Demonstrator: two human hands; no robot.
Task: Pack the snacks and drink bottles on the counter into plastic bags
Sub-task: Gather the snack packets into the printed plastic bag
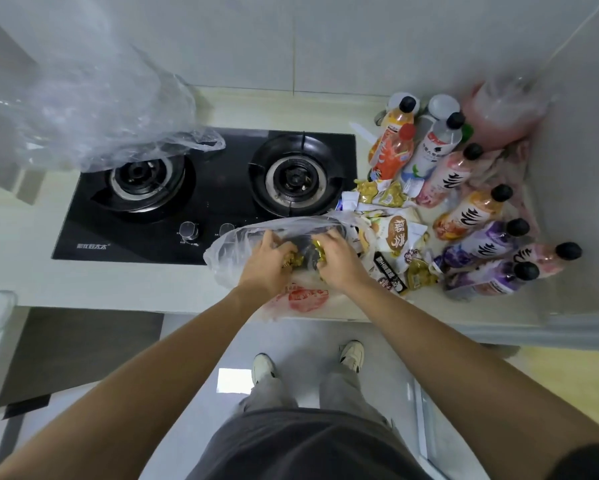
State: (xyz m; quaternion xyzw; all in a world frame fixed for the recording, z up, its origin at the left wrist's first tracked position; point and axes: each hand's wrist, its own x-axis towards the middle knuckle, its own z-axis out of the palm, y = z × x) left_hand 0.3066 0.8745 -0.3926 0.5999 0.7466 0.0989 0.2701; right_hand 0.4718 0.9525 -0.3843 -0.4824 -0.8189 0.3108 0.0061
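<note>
A clear plastic bag point(229, 249) lies open on the counter in front of the stove. My left hand point(268, 263) and my right hand point(338, 259) are both at its mouth, fingers curled around yellow snack packets point(317, 249) at the bag's opening. Right of the bag lies a heap of snack packets point(395, 233). Beyond them several drink bottles point(471, 209) with black caps stand and lie in the corner. A plastic bag with red print point(306, 297) lies under my wrists at the counter's front edge.
A black two-burner gas stove point(204, 188) fills the counter's middle. A big crumpled clear bag point(94, 109) is at the upper left over the left burner. A pink bag point(502, 109) sits in the far right corner by the wall. The counter edge point(118, 306) runs below.
</note>
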